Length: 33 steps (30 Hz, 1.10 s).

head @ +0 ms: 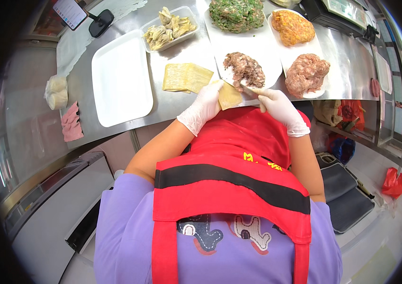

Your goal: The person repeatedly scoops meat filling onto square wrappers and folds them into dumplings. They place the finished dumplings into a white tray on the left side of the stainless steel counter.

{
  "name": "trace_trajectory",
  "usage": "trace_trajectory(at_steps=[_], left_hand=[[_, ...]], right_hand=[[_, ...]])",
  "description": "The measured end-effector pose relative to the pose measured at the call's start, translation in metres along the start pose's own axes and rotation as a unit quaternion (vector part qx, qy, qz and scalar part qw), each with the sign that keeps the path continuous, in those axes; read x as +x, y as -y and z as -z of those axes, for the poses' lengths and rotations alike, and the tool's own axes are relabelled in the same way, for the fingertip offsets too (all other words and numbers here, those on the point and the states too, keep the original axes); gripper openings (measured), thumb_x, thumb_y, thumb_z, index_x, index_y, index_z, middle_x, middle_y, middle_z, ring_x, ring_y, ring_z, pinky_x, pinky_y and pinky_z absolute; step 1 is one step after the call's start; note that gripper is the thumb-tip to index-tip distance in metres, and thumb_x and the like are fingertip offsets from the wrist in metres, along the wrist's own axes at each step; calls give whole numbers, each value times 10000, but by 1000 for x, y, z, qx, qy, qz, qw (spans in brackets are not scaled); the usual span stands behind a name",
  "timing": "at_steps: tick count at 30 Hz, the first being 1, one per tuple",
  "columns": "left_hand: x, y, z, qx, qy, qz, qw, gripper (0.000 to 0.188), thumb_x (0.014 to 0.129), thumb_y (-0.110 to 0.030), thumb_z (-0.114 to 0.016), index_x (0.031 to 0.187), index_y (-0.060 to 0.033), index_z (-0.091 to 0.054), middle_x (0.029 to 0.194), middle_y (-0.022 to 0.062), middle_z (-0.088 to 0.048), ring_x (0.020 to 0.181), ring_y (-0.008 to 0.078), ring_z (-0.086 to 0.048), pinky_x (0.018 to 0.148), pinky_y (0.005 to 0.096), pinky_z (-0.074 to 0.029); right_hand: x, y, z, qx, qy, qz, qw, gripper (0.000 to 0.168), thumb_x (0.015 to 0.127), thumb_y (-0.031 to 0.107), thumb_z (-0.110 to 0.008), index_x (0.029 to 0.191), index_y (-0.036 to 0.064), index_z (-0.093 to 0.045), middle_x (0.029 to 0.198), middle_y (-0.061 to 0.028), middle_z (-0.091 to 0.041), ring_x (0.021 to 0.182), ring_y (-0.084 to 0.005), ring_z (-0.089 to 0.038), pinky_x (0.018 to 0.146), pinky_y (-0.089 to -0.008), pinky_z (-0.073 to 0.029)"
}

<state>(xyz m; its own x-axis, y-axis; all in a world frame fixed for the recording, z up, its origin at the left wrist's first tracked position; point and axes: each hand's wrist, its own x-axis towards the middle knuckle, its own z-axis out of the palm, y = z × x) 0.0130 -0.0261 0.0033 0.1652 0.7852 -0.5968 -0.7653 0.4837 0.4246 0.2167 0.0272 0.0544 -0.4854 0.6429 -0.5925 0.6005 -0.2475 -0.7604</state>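
My gloved left hand [204, 104] holds a square yellow dough wrapper [230, 96] by its left side, near the table's front edge. My gloved right hand [275, 104] grips a thin spatula-like tool [252, 89], whose tip is at the dark minced filling [245, 69] on a white tray. Behind my left hand lies a fanned stack of wrappers [186, 77]. Folded dumplings [168, 30] fill part of a clear plastic container at the back. Green-flecked filling [236, 14], orange-yellow filling [293, 27] and pink minced meat [307, 74] sit on white trays.
A bare white tray [122, 78] lies left of the wrappers. At the far left are a pink cloth [72, 122] and a bagged stack of round pale pieces [57, 92]. A phone [70, 13] on a stand and a scale [346, 14] stand at the back.
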Motion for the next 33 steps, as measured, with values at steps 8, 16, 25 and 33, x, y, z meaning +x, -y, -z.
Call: trace_trajectory(at_steps=[8, 16, 25, 33], left_hand=[[0, -6, -6, -48, -50, 24, 997, 367, 976, -214, -346, 1249, 24, -400, 1170, 182, -525, 1065, 326, -548, 941, 484, -446], [16, -6, 19, -65, -141, -24, 988, 321, 944, -244, -442, 1137, 12, -463, 1079, 158, -559, 932, 298, -617, 745, 468, -545], [-6, -9, -9, -24, -64, -4, 998, 294, 936, -217, -455, 1136, -4, -487, 1042, 115, -578, 938, 258, -598, 812, 426, -523], [-2, -3, -14, 28, -83, 2, 996, 230, 875, -83, -484, 1058, 51, -523, 946, 117, -583, 871, 244, -596, 829, 411, -516]], right_hand=[[-16, -8, -53, -122, -103, 164, 973, 308, 832, 109, -531, 1123, 104, -628, 937, -197, -637, 871, -315, -629, 780, -345, -492], [-9, 4, 0, -212, -206, 193, 936, 267, 846, 142, -514, 1070, 73, -644, 881, -177, -647, 803, -321, -630, 739, -379, -500], [6, 6, -26, -320, -177, 112, 924, 287, 853, 131, -462, 1070, 60, -636, 855, -210, -638, 827, -333, -627, 745, -411, -503], [-2, 6, -9, -315, -193, 99, 924, 283, 869, 152, -463, 1082, 81, -636, 871, -201, -636, 819, -337, -621, 745, -416, -498]])
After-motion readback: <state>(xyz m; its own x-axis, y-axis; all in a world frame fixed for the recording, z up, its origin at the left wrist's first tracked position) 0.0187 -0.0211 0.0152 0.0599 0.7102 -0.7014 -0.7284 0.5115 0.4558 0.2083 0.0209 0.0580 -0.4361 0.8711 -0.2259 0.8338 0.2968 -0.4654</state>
